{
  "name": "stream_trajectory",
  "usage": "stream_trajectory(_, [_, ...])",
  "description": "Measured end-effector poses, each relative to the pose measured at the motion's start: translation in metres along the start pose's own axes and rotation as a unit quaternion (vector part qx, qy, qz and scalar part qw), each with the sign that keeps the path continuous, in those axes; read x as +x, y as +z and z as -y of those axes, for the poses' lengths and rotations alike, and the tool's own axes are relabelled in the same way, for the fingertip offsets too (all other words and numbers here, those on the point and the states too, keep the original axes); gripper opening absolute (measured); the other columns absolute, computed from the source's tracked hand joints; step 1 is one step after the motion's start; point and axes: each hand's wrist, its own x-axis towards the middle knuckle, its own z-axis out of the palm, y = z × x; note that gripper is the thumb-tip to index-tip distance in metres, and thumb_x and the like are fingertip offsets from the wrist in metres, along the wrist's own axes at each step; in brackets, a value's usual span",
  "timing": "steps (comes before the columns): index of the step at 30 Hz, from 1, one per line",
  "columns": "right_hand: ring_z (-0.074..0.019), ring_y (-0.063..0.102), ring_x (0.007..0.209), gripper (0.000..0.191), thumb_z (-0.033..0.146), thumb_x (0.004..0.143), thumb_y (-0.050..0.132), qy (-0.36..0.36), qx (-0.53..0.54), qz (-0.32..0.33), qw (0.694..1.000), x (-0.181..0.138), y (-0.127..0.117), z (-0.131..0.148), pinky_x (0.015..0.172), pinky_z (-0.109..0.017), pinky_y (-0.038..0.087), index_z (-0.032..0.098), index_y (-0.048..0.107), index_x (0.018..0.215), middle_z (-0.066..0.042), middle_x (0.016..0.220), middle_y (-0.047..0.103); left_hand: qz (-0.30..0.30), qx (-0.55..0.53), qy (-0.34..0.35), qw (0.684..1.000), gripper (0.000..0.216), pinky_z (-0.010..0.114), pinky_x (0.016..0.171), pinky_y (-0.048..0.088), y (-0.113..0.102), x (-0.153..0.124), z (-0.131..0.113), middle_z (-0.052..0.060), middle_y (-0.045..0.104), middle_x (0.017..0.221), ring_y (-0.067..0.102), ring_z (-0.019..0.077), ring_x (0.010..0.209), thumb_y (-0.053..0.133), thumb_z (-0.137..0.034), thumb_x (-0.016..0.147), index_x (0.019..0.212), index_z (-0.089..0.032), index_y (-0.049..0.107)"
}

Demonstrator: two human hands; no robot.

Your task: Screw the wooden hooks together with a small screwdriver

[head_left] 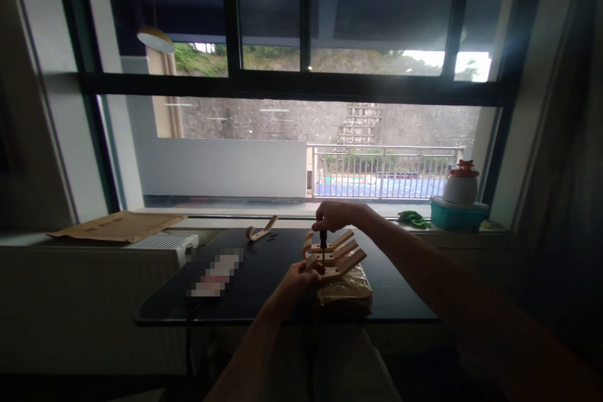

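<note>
My right hand [333, 216] grips the dark handle of a screwdriver [323, 240] from above. The screwdriver stands upright, its shaft pointing down at the nearest curved wooden hook [338, 269]. With closed fingers, my left hand [301, 279] holds the curled end of that same hook. Two more wooden hooks [335, 255] lie behind it in a row, all on a block wrapped in shiny film [346, 292]. The exact spot where the screwdriver tip meets the wood is too small to make out.
Another wooden hook [262, 230] lies farther back on the dark table [264, 289], beside several small dark screws [271, 238]. A blurred flat item [217, 273] is on the left. A brown envelope [117, 226], a green cloth [413, 220] and a teal box [456, 215] sit near the window.
</note>
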Motion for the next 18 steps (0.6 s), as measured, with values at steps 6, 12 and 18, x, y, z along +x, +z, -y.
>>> stream_trajectory(6, [-0.0146,0.061,0.08,0.024,0.033,0.089,0.054,-0.02,0.004,0.019,1.0,-0.003,0.004,0.0,0.071,-0.033,0.051,0.014,0.06,0.101,-0.004,0.095,0.063,-0.002,0.002,-0.003,1.0,0.021,0.027,0.067,0.042,0.003,-0.004,-0.003,0.003,0.067,0.074,0.059,0.0184,0.073,0.068,-0.013,0.051,0.073,-0.013,0.069])
stream_trajectory(12, [-0.0173,0.06,0.088,0.028,0.036,0.09,0.051,0.01,-0.01,0.008,1.0,-0.002,0.014,-0.007,0.076,-0.037,0.05,0.014,0.057,0.108,-0.006,0.105,0.06,0.003,0.013,-0.005,1.0,0.02,0.027,0.068,0.043,0.002,-0.004,-0.005,0.003,0.067,0.075,0.058,0.0169,0.071,0.066,-0.013,0.054,0.074,-0.013,0.068])
stream_trajectory(18, [-0.0164,0.06,0.085,0.029,0.036,0.09,0.051,0.015,-0.001,0.021,1.0,-0.001,0.009,-0.008,0.074,-0.035,0.051,0.014,0.057,0.107,-0.005,0.103,0.061,0.009,0.022,-0.008,1.0,0.019,0.027,0.069,0.043,0.002,-0.007,-0.01,0.002,0.066,0.073,0.058,0.0173,0.073,0.065,-0.014,0.054,0.073,-0.013,0.068])
